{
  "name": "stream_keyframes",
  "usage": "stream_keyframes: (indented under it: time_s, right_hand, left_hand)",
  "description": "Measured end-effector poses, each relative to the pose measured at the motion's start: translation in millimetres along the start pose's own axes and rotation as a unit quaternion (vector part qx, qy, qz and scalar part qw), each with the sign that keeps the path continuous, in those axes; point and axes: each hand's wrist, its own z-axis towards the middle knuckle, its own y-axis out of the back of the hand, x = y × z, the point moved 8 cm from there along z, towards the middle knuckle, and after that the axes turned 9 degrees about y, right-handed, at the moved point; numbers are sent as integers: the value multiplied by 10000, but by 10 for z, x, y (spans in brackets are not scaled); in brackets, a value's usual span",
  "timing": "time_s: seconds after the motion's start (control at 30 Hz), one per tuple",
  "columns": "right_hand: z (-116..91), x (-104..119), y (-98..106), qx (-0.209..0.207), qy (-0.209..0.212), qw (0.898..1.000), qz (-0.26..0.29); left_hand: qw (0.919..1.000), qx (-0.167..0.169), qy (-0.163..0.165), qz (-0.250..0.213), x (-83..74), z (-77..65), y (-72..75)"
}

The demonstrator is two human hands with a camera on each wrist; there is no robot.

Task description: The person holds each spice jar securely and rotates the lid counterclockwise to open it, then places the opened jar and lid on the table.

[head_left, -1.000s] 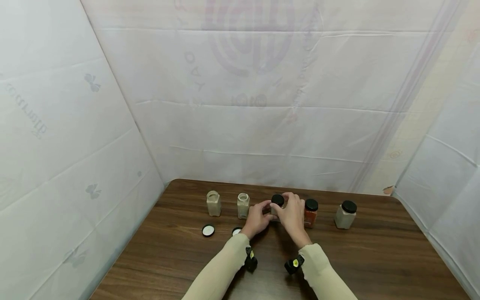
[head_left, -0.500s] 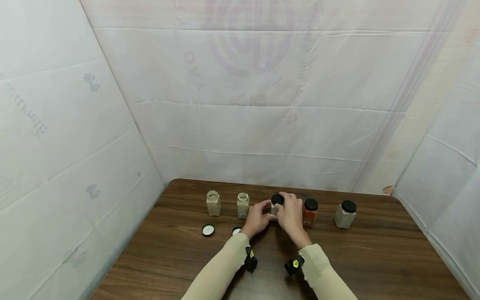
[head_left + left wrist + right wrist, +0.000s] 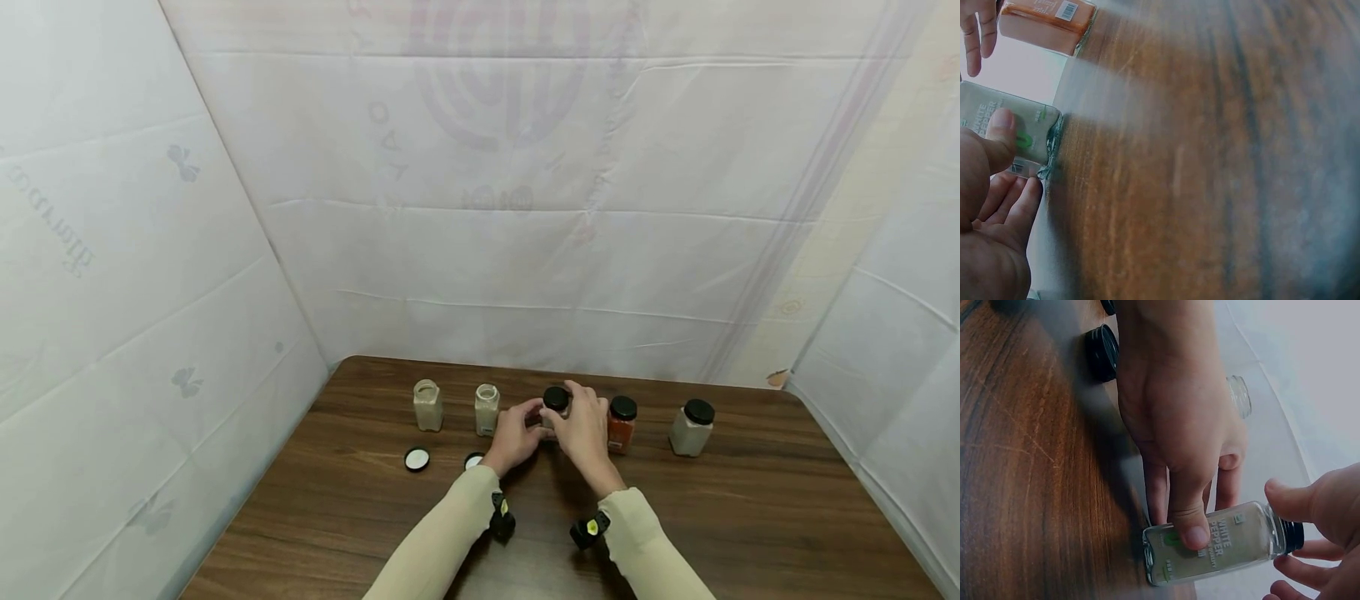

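A glass spice jar labelled white pepper [image 3: 1244, 547] stands upright on the table. Its black lid [image 3: 556, 398] is on. My left hand [image 3: 513, 437] grips the jar's body from the left, thumb across the label in both wrist views. At the top, my right hand [image 3: 587, 429] has its thumb and fingers round the lid; the contact is partly hidden. Beside the right hand stands a jar of orange-red spice [image 3: 621, 427] with a black lid. Left of my hands are two uncapped jars, the nearer one [image 3: 486, 412] and the farther one [image 3: 427, 407], both with pale contents.
Two loose black lids lie upturned on the brown wooden table [image 3: 337, 517]: one lid [image 3: 416, 459] at the left, another lid [image 3: 473, 461] beside my left wrist. A capped jar of pale powder [image 3: 690, 429] stands at the right. White cloth walls [image 3: 480, 250] surround the table.
My right hand's fingers drew in over the lid half a second ago and have spread back out now. The left hand and the jar stay in place.
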Motion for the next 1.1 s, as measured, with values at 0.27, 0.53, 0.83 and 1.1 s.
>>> stream_keyframes:
  time_s: [0.27,0.53,0.83,1.1]
  right_hand:
    - [1,18,37,-295,37,9996,36]
    - [6,35,-34,66,145,9996,237]
    - [2,30,-43,194,-67,9998,73]
    - [-4,-4,4,-153,-227,9996,-30]
  left_hand:
    - [10000,-9,73,12,-6,6,1]
    - [9999,21,122,-70,-4,-1,1]
    - [10000,-10,-13,82,-10,-9,12]
    - [9999,-16,-19,108,-16,-8,15]
